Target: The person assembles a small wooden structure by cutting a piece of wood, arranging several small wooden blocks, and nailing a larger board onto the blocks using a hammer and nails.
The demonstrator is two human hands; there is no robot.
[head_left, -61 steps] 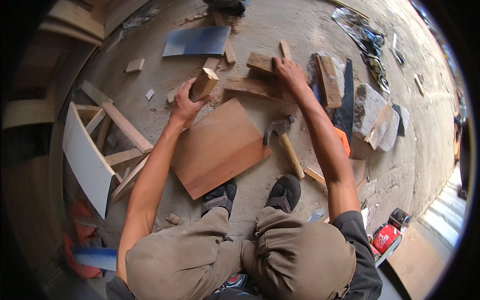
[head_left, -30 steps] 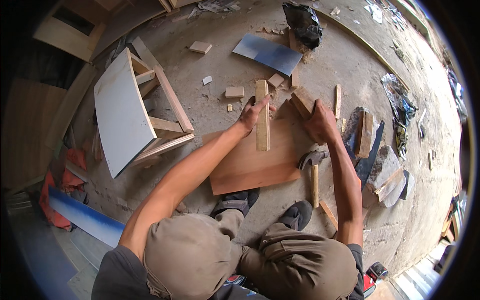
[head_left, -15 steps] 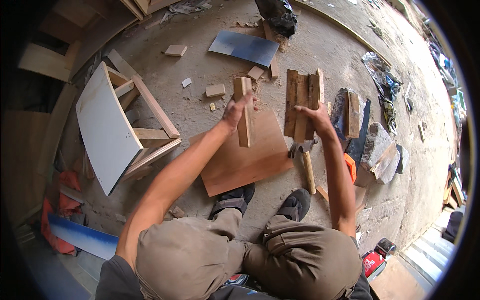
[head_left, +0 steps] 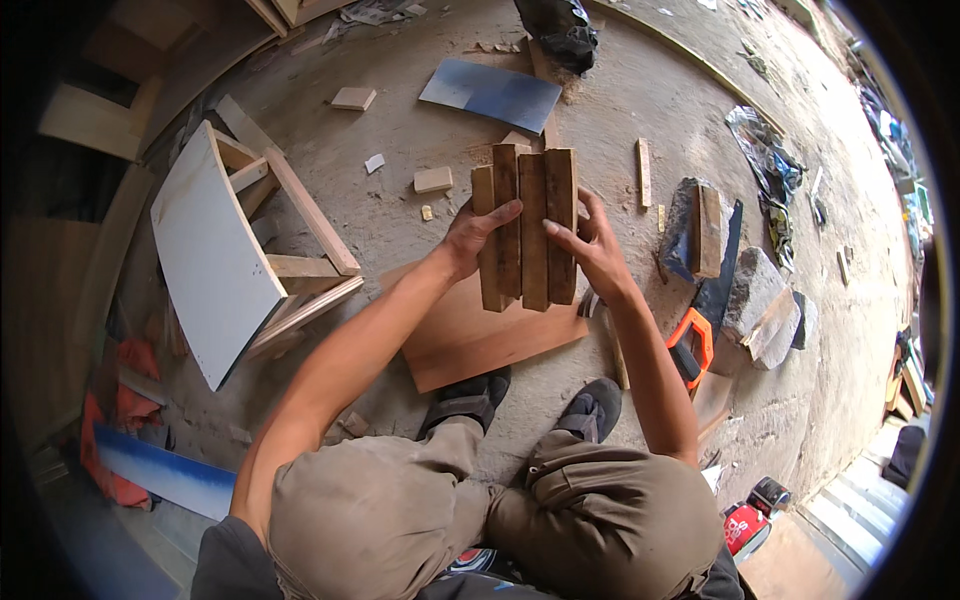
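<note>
Between my hands, several short wooden blocks (head_left: 534,230) stand side by side in one bundle, their dark, rough faces toward me and their tops uneven. My left hand (head_left: 470,235) clasps the bundle from the left, thumb across the front. From the right, my right hand (head_left: 592,245) grips it with the thumb on the front and fingers round the outer block. Below the bundle a brown plywood sheet (head_left: 460,340) lies on the ground in front of my feet. A hammer (head_left: 617,350) lies beside it, partly hidden by my right forearm.
At the left stands a wooden frame with a white panel (head_left: 215,270). A handsaw with an orange handle (head_left: 705,340) and stone blocks (head_left: 752,295) lie at the right. Farther off are a blue-grey board (head_left: 490,92), a black plastic bag (head_left: 560,35) and small wood offcuts (head_left: 433,180).
My right hand has moved left with its blocks, bringing them against the one in my left hand. The separate pieces now form a single bundle. The saw's handle shows more fully.
</note>
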